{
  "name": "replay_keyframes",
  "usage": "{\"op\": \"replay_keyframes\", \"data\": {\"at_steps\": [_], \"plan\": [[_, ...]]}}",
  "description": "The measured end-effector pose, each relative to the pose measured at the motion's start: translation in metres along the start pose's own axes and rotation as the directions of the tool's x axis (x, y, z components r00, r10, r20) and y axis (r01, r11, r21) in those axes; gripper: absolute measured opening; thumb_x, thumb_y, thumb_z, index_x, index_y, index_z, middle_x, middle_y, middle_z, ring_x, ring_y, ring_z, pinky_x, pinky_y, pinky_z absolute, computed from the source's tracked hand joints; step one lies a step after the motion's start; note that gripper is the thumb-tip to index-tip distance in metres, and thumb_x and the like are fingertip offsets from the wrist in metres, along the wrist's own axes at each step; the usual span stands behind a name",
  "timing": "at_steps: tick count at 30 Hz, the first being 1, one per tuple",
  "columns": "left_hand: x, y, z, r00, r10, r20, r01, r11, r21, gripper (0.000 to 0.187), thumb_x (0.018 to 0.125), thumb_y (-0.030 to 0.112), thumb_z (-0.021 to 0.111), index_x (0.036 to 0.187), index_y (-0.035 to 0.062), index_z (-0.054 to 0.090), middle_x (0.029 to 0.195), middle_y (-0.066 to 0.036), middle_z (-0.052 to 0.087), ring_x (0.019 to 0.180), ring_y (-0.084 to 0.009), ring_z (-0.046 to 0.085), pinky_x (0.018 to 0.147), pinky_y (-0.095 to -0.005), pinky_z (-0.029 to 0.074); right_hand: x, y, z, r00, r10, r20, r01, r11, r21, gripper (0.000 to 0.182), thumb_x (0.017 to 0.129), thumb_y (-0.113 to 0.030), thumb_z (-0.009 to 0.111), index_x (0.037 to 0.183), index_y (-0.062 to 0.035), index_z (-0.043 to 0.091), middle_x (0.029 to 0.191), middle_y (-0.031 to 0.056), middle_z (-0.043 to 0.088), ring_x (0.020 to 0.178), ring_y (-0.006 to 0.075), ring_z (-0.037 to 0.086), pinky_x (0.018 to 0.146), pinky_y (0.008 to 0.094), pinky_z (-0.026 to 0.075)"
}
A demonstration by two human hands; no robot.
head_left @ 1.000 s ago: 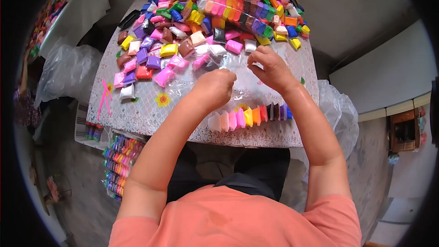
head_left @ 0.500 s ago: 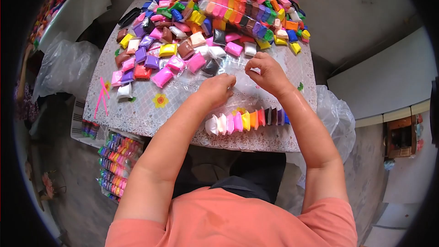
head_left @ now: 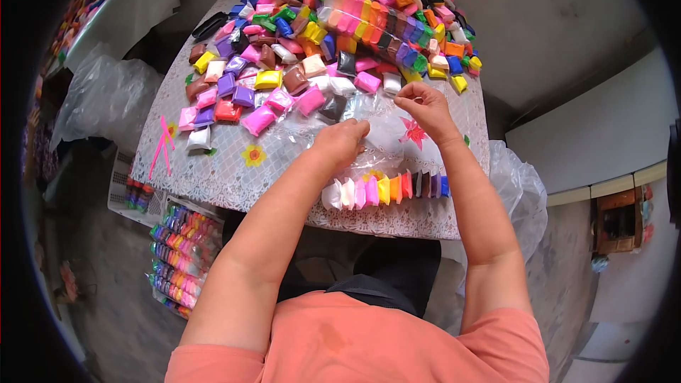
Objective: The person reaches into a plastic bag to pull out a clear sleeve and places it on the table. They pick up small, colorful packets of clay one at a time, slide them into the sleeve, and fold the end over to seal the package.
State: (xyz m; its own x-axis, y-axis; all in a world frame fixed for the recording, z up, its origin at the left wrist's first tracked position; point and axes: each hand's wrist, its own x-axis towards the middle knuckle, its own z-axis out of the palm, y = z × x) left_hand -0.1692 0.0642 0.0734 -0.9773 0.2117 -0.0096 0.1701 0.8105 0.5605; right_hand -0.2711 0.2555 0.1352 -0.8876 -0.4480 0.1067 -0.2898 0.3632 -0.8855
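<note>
My left hand [head_left: 343, 142] is closed on the edge of a clear plastic bag [head_left: 370, 161], which lies crumpled on the table around it. My right hand [head_left: 428, 109] is raised to the right of it, thumb and forefinger pinched together; what is between them is too small to make out. In front of my hands stands a row of small coloured packets [head_left: 384, 190], running from white through pink, yellow and red to dark and blue. Beyond my fingers lies a black packet [head_left: 332, 108], close to a pink packet [head_left: 310, 101].
A large heap of coloured packets [head_left: 268, 79] covers the table's far part, with a filled clear pack [head_left: 372, 21] on top. Pink strips [head_left: 162, 147] lie on the patterned tablecloth [head_left: 227, 163]. Filled packs [head_left: 181, 252] sit in a crate below left. Plastic sheeting [head_left: 514, 184] hangs at the right.
My right hand has moved slightly right and away from my left hand, uncovering a red flower on the tablecloth. The left hand stays nearly in place. The view has shifted a little.
</note>
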Motion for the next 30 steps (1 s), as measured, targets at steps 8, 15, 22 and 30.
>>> {"op": "replay_keyframes", "data": {"at_steps": [8,15,22,30], "plan": [[0.001,-0.002,0.003,1.0,-0.006,-0.018,0.006,1.0,-0.031,0.029,0.084,0.022,0.068,0.108,0.0138,0.054,0.112,-0.011,0.061,0.107,-0.0327,0.059,0.087,-0.0426,0.048,0.001,-0.028,-0.029,0.996,0.086,0.024,-0.089,0.981,0.172,0.03,0.083,-0.015,0.073,0.11,-0.0067,0.064,0.105,-0.0008,0.063,0.099,0.0098,0.057,0.087,0.0263,0.046],[0.0,0.001,0.001,0.999,-0.044,-0.008,0.044,0.998,-0.052,0.031,0.083,0.02,0.067,0.111,0.0142,0.057,0.115,-0.011,0.061,0.108,-0.0329,0.059,0.088,-0.0427,0.048,0.011,-0.062,0.027,0.792,-0.506,0.341,0.583,0.463,-0.668,0.052,0.07,-0.013,0.076,0.119,-0.0144,0.061,0.115,0.0093,0.061,0.112,0.0294,0.055,0.098,0.0416,0.043],[0.003,-0.002,0.003,0.999,-0.04,-0.035,0.038,0.997,-0.066,0.03,0.08,0.02,0.068,0.107,0.0101,0.059,0.109,-0.014,0.063,0.104,-0.0348,0.061,0.085,-0.0442,0.049,0.035,-0.048,0.035,0.916,-0.31,0.255,0.401,0.714,-0.574,0.016,0.075,-0.02,0.072,0.088,-0.0104,0.069,0.083,0.0115,0.066,0.08,0.0322,0.065,0.072,0.0391,0.052],[0.0,-0.001,0.004,0.997,-0.053,-0.061,0.048,0.996,-0.071,0.027,0.081,0.019,0.067,0.105,0.0079,0.06,0.112,-0.015,0.063,0.107,-0.0354,0.06,0.089,-0.043,0.048,0.001,-0.076,0.042,0.909,-0.366,0.201,0.4,0.901,-0.169,0.009,0.087,-0.009,0.065,0.091,-0.0007,0.065,0.08,0.0084,0.066,0.072,0.0165,0.061,0.066,0.0316,0.049]]}}
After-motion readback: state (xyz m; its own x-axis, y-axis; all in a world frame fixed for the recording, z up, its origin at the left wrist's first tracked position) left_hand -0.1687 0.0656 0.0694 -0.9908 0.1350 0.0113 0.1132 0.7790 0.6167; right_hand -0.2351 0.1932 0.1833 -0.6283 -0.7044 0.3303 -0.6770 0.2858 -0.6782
